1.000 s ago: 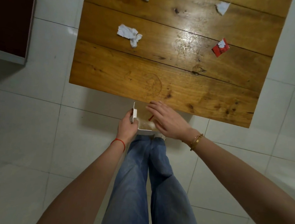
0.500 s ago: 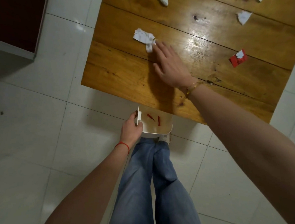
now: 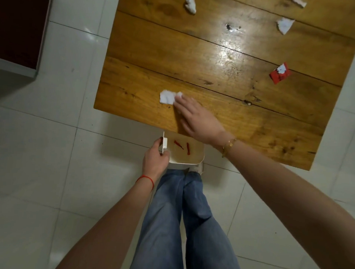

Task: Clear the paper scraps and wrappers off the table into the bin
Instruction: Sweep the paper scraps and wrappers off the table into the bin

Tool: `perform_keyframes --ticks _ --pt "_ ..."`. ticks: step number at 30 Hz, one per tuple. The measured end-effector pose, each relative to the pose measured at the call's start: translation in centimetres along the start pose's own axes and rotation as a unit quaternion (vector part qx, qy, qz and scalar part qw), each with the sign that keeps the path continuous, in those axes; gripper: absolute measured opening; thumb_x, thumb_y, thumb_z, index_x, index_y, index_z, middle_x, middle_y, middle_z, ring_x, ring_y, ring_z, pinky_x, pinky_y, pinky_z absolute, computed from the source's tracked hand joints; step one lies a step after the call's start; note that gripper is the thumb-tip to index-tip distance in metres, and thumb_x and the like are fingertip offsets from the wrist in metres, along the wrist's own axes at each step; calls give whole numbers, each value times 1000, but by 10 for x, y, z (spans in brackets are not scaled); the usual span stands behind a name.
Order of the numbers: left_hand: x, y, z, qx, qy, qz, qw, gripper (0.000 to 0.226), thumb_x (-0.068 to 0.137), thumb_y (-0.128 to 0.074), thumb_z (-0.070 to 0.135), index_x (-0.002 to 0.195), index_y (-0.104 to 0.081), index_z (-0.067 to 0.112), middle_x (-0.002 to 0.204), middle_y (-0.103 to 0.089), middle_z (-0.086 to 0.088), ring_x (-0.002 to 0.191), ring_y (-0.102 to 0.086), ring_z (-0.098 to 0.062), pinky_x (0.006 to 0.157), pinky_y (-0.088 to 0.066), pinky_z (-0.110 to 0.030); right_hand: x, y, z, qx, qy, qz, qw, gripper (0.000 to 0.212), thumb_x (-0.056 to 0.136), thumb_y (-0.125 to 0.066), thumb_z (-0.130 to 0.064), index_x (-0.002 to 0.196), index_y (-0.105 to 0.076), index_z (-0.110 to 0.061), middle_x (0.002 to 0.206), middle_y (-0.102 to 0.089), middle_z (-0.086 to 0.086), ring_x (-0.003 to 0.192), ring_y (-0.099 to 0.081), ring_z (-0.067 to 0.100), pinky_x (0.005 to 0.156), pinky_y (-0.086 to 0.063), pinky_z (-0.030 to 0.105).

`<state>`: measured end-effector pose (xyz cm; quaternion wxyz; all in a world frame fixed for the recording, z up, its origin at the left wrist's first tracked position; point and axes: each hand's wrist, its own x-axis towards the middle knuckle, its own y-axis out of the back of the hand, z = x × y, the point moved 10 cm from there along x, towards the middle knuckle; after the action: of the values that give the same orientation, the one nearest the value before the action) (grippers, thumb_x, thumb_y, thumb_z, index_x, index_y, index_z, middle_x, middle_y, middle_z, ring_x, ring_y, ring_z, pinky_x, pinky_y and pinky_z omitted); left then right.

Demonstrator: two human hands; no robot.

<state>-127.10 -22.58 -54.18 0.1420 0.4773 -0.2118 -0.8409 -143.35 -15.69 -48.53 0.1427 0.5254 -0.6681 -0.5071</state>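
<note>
A small white bin [image 3: 200, 159] sits just below the near edge of the wooden table [image 3: 216, 60], with two red scraps inside. My left hand [image 3: 155, 158] grips its left rim. My right hand [image 3: 195, 119] lies flat on the table, fingers together, fingertips on a crumpled white paper scrap [image 3: 167, 97] near the table's front edge. More litter lies farther out: a white paper wad [image 3: 191, 4], a torn white scrap [image 3: 284, 25], another white piece [image 3: 299, 1] at the top edge, and a red wrapper [image 3: 280, 73] on the right.
White tiled floor surrounds the table. A dark red cabinet [image 3: 16, 25] stands at the upper left. My legs in blue jeans [image 3: 181, 216] are directly behind the bin.
My right hand left the bin, reached out to the crumpled white scrap and has slid it toward the table's near edge. My left hand stays on the bin.
</note>
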Motion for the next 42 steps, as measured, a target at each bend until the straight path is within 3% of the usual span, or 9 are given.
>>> perform_keyframes --ticks 5,9,17,21,23,30,34,38,42 --pt "-11 -2 1 18 -8 6 1000 46 87 -49 20 133 -49 24 120 -65 0 72 -63 -21 71 -46 -31 -67 -41 -31 25 29 -33 999 53 99 -32 -31 148 -30 -10 155 -30 10 147 -18 21 122 -10 35" --pt "-21 -5 0 21 -4 5 1000 45 86 -50 19 131 -52 21 116 -67 -4 82 -64 -23 73 -46 -29 -103 -50 -45 42 31 -22 998 45 99 -39 -25 141 -41 -8 143 -48 11 138 -35 25 119 -21 36" --pt "-59 -11 2 1 3 -24 1000 46 82 -50 12 128 -55 20 108 -69 -4 83 -64 -21 73 -50 -30 -136 -13 -24 87 -115 82 986 47 98 -43 -23 142 -40 -6 144 -45 12 136 -38 26 117 -26 35" --pt "-85 -8 14 9 -16 -32 999 45 82 -50 13 126 -56 21 110 -68 0 80 -61 -14 65 -43 -22 -165 8 -24 106 -171 136 970 44 97 -45 -19 139 -44 -4 141 -48 12 133 -41 26 116 -27 34" --pt "-99 -4 23 24 -29 -37 999 45 82 -51 14 126 -55 21 110 -68 1 79 -60 -13 61 -40 -19 -186 16 -26 118 -200 155 960 43 98 -44 -19 139 -44 -4 142 -47 12 135 -40 25 117 -26 34" --pt "-146 8 65 75 -83 -53 992 49 85 -52 16 134 -50 18 107 -69 -6 80 -63 -23 68 -49 -30 -265 41 -36 163 -298 216 915 43 98 -45 -20 139 -44 -6 142 -47 12 134 -40 24 115 -30 36" --pt "-175 7 94 76 -122 -75 987 50 86 -54 15 136 -49 17 116 -67 -9 90 -66 -28 82 -56 -39 -308 55 -38 177 -350 252 885 44 98 -47 -21 139 -44 -9 143 -47 10 135 -39 21 113 -23 26" --pt "-203 -4 125 84 -152 -88 981 48 88 -54 16 136 -49 14 130 -60 -8 109 -60 -25 81 -46 -24 -349 65 -36 200 -388 284 853 45 97 -47 -23 141 -43 -11 144 -46 7 136 -38 19 115 -29 33" --pt "-235 -34 161 105 -185 -119 970 48 89 -54 18 137 -48 13 132 -58 -9 107 -60 -22 81 -43 -24 -398 77 -22 207 -417 318 826 45 97 -47 -23 141 -43 -11 144 -46 7 135 -40 20 113 -35 39"
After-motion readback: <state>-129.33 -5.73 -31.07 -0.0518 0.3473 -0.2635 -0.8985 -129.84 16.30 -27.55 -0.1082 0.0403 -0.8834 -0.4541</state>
